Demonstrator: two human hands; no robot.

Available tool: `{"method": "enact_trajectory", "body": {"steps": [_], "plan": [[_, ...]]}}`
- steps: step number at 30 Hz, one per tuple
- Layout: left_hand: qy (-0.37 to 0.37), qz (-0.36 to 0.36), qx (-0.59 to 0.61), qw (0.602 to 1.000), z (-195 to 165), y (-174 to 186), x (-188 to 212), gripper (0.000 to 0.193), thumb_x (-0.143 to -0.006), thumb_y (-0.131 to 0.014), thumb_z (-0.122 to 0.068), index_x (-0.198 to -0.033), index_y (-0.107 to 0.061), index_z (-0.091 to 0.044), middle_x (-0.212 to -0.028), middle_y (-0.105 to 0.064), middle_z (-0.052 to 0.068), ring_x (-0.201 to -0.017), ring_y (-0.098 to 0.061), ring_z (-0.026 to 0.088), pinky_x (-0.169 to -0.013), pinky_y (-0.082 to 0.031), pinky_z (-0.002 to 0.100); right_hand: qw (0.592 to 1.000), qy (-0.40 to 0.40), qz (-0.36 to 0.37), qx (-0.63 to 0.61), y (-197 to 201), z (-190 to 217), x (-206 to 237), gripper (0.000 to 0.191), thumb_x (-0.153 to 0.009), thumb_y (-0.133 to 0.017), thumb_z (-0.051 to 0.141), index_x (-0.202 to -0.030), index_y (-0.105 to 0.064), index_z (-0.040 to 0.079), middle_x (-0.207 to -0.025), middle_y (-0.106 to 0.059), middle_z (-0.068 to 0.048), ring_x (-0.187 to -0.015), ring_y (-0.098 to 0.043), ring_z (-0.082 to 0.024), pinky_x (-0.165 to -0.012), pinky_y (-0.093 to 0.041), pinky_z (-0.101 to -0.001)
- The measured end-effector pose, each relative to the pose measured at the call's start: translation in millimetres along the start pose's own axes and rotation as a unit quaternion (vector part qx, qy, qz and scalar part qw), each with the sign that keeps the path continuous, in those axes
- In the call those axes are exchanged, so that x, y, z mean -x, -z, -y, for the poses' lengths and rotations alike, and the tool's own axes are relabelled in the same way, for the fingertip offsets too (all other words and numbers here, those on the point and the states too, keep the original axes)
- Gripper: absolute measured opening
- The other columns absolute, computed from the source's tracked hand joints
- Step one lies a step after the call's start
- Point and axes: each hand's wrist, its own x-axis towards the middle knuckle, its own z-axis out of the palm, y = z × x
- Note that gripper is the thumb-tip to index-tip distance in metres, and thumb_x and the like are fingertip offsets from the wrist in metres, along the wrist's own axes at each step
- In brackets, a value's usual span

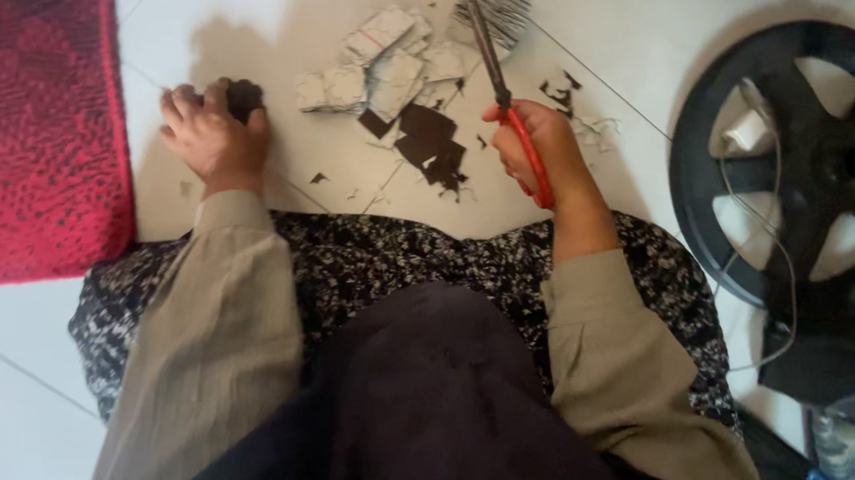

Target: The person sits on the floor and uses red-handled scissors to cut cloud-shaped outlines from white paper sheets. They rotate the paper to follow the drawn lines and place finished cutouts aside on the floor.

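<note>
Under the left hand (pixel 212 135), dark scrap (pixel 243 97) partly hidden.

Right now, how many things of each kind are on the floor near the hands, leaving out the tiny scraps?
Scissors, in the right hand: 1
Dark piece under the left hand: 1
Pile of pale cut pieces: 1
Patch of dark cut pieces: 1
Red rug: 1
Black wheel-shaped stand: 1
Total: 6

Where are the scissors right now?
In the right hand, the red-handled scissors point up the floor, blades beside the pile of cut pieces.
</note>
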Motion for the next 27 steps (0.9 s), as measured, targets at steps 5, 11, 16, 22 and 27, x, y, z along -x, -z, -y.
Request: {"method": "enact_trajectory", "body": {"steps": [5, 11, 16, 22, 27], "plan": [[-0.048, 0.075, 0.148, 0.985, -0.9, -14.4, 1.1, 0.033, -0.092, -0.073, -0.030, -0.124, -0.073, -0.024, -0.153, -0.042, 0.021, -0.145, -0.022, 0.047, -0.114, -0.016, 0.064, 0.999, 0.017, 0.010, -0.029, 5.7, 6.2, 9.0, 0.024, -0.089, -0.057, 0.008, -0.111, -0.064, 0.003, -0.062, -0.050, 0.005, -0.045, -0.040, -0.004, -0.039, -0.030, -0.0227], [-0.031, -0.016, 0.142, 0.989, 18.8, -28.7, 15.1, 0.026, -0.104, -0.071, -0.029, -0.129, -0.074, -0.022, -0.160, -0.048, 0.017, -0.153, -0.037, 0.041, -0.135, -0.030, 0.051, 1.000, -0.001, 0.002, -0.028, 10.7, 8.0, 16.0, 0.023, -0.088, -0.057, 0.008, -0.110, -0.063, 0.002, -0.060, -0.048, 0.005, -0.044, -0.038, -0.004, -0.037, -0.029, -0.0230], [-0.015, -0.025, -0.014, 0.999, -13.0, -24.8, 9.7, 0.043, -0.092, -0.072, -0.039, -0.128, -0.071, -0.015, -0.147, -0.044, 0.025, -0.134, -0.040, 0.048, -0.108, -0.032, 0.064, 0.999, 0.011, 0.007, -0.045, 11.9, 12.5, 20.4, 0.023, -0.089, -0.059, 0.007, -0.111, -0.064, 0.002, -0.062, -0.047, 0.005, -0.046, -0.039, -0.004, -0.040, -0.029, -0.0228], [-0.437, 0.117, 0.054, 0.890, -123.5, -37.0, 61.5, 0.037, -0.093, -0.054, -0.008, -0.129, -0.063, -0.010, -0.140, -0.061, 0.014, -0.136, -0.048, 0.029, -0.111, -0.040, 0.047, 0.997, 0.028, -0.006, -0.066, 26.3, 22.0, 37.2, 0.025, -0.089, -0.060, 0.007, -0.114, -0.064, 0.004, -0.063, -0.050, 0.005, -0.048, -0.042, -0.004, -0.041, -0.033, -0.0217], [-0.446, 0.056, 0.123, 0.885, -141.3, -56.1, 89.2, 0.061, -0.073, -0.063, -0.011, -0.135, -0.061, -0.007, -0.140, -0.059, 0.017, -0.142, -0.035, 0.034, -0.109, -0.028, 0.056, 0.998, 0.027, -0.007, -0.057, 30.3, 21.6, 39.6, 0.025, -0.090, -0.059, 0.008, -0.114, -0.065, 0.005, -0.064, -0.051, 0.004, -0.049, -0.044, -0.004, -0.041, -0.033, -0.0208]]}}
